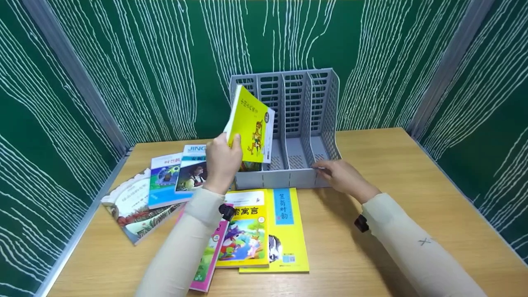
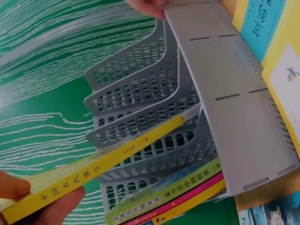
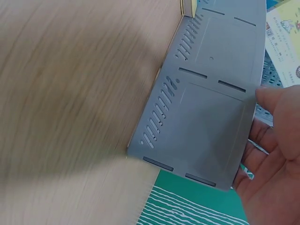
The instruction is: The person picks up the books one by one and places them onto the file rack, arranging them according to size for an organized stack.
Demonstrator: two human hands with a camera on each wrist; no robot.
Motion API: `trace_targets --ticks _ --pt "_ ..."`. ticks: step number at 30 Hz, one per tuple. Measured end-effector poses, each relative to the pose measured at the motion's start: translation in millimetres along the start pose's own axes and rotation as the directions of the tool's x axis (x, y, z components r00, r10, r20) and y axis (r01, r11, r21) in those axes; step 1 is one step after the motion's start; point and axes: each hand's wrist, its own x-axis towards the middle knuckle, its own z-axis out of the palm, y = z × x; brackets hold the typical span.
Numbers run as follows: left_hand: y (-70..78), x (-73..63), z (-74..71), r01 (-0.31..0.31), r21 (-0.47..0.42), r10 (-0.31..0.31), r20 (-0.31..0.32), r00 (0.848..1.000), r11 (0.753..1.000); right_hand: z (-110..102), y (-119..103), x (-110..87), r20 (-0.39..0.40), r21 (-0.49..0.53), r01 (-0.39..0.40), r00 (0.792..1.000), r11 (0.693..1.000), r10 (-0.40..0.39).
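Note:
My left hand (image 1: 222, 161) grips a yellow book (image 1: 249, 128) by its near end, thumb on the cover. The book is tilted over the left part of a grey file rack (image 1: 276, 179); in the left wrist view its lower end reaches in just behind the rack's front wall. Several books with green, pink and yellow spines (image 2: 187, 188) stand in the leftmost compartment. At the rack's front right corner, my right hand (image 1: 344, 177) pinches the top edge of the front wall, thumb outside and fingers curled behind it.
On the wooden table (image 1: 412, 185), a yellow book with a blue label (image 1: 299, 247), a fable book (image 1: 243, 243) and a pink-edged book (image 1: 202, 284) overlap before the rack. Further left lie a portrait-cover book (image 1: 194, 175), a blue book (image 1: 159, 198) and a pale book (image 1: 132, 198). Green walls (image 1: 165, 62) enclose the table.

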Motion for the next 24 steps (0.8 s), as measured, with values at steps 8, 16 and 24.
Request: trace_targets --ticks 8,16,24 --pt "9.0 9.5 17.3 0.053 0.047 -0.058 0.114 0.992 0.997 4.6 -1.9 3.4 -0.012 -0.04 -0.025 1.0 0.999 0.025" --pt "24.6 29.5 34.0 0.126 0.191 -0.161 0.181 0.97 0.974 7.8 -2.8 4.0 -0.002 -0.017 -0.075 0.997 0.997 0.075" --pt "27.7 46.3 51.3 0.171 0.253 -0.232 0.238 0.943 0.952 9.6 0.1 2.4 -0.021 0.001 -0.077 0.997 0.997 0.077"
